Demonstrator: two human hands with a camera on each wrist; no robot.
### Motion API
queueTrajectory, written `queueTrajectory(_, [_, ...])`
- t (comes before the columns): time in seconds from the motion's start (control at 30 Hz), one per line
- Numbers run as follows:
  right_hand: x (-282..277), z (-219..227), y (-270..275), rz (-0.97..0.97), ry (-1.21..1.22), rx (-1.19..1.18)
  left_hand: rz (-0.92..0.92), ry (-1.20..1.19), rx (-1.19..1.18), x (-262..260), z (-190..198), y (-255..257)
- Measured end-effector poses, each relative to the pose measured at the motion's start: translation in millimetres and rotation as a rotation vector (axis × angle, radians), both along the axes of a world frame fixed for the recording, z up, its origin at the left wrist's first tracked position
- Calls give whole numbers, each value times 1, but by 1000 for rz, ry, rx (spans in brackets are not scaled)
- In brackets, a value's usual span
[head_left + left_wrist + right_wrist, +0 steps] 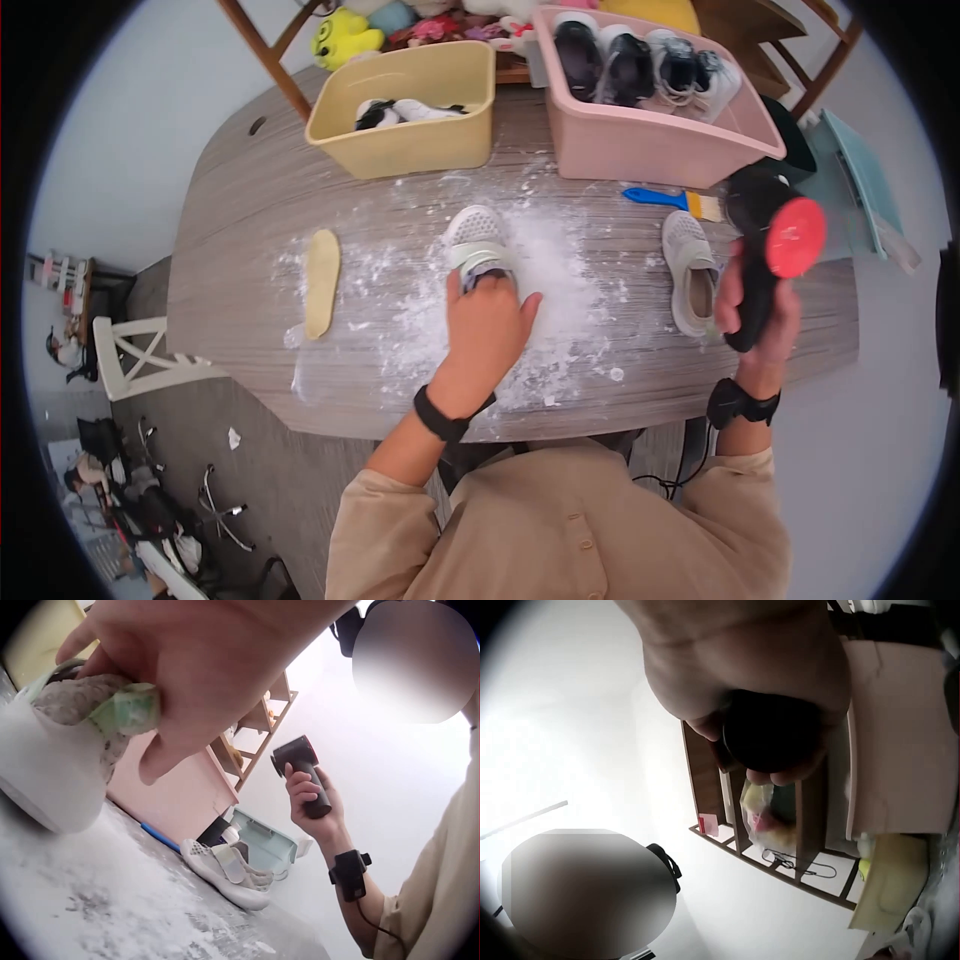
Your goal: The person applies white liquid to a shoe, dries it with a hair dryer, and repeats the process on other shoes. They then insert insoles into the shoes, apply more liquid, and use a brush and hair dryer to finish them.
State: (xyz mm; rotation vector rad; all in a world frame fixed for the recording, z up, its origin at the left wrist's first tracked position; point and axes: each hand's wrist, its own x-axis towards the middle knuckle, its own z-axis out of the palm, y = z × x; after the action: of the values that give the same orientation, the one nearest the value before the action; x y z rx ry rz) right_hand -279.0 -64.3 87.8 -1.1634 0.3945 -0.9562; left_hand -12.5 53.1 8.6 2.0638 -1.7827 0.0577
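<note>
My left hand (488, 325) has its middle fingers tucked into the opening of a white shoe (475, 227) with a perforated toe and pale green strap; the thumb sticks out to the side. Those fingertips are hidden inside the shoe. White powder (550, 290) lies thick on the table around it. My right hand (778, 325) grips the handle of a black, pistol-shaped handheld blower (304, 769), whose round red end faces up in the head view. Below and left of that hand, the matching shoe (688, 265) stands on the table. A cream insole (322, 285) lies at the left.
At the back of the table (240, 210) stand a yellow bin (420, 135) with shoes inside and a pink bin (640, 150) holding several shoes. A blue-handled brush (660, 197) lies before the pink bin. Behind are soft toys (345, 38); a white chair (150, 360) is at left.
</note>
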Motion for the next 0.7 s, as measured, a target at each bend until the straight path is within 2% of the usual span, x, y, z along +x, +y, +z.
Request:
queueTrajectory(0.07, [29, -10, 6, 52, 130, -6, 16, 11, 46, 1, 0, -5])
queueTrajectory(0.17, [55, -28, 0, 217, 146, 28, -28, 52, 3, 3, 4, -10])
queueTrajectory(0.33, [72, -51, -8, 226, 61, 128, -157, 187, -76, 10, -3, -20])
queueTrajectory(0.47, [70, -67, -9, 234, 25, 317, -150, 495, -149, 14, -3, -25])
queueTrajectory(0.5, [69, -67, -9, 266, 18, 362, -161, 479, -164, 18, -4, -26])
queueTrajectory(0.63, [66, -71, -10, 343, 58, 421, -14, 745, -27, 25, -11, -19])
queueTrajectory(0.7, [70, -69, -5, 357, 87, 474, 48, 916, -75, 25, -13, -17])
